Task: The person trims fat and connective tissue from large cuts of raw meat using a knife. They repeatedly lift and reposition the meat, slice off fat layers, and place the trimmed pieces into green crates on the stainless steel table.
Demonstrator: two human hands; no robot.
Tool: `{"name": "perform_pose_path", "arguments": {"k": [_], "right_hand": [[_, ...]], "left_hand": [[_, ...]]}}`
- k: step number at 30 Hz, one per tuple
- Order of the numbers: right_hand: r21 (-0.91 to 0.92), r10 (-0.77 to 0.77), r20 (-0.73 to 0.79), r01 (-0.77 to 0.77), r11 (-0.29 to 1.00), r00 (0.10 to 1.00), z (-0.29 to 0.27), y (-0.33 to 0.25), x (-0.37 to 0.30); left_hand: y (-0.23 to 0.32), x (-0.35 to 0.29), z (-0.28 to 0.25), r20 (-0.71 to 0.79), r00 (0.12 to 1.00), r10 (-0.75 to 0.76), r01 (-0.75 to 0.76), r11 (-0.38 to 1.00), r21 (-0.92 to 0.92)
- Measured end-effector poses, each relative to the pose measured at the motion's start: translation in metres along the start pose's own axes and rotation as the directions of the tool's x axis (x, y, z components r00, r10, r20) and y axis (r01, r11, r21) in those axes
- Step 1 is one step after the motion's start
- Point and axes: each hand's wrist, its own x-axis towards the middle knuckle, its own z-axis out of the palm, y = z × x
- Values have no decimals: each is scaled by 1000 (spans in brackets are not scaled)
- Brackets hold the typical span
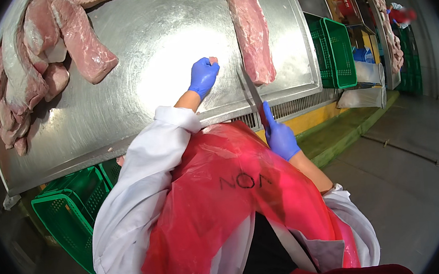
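Note:
My left hand (204, 76), in a blue glove, is closed just above the steel table, pinching a small piece of meat (213, 60) that pokes out by the fingertips. In my right hand (281, 137), also gloved in blue, is a knife (253, 93), its handle gripped with the index finger stretched along it. The blade points away from me over the table's near edge, beside the near end of a long pork loin (252, 35). That loin lies lengthwise on the steel table (137, 97), to the right of my left hand.
Several large pork pieces (80, 39) are heaped at the table's left. A green crate (68, 202) stands below the near left edge, another green crate (341, 53) beyond the right edge. A green ledge (339, 131) runs along the floor. Another person (401, 15) is far right.

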Motion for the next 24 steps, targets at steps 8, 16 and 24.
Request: {"name": "perform_pose_path", "arguments": {"k": [8, 16, 24], "right_hand": [[-16, -109, -323, 110, 994, 940, -77, -16, 228], [-132, -67, -141, 49, 990, 988, -127, -38, 368], [-119, -68, 4, 68, 991, 998, -123, -20, 288]], "left_hand": [[108, -100, -61, 106, 987, 123, -128, 991, 42], [127, -246, -202, 158, 935, -318, 205, 847, 490], [78, -326, -259, -127, 941, -313, 202, 221, 954]]}}
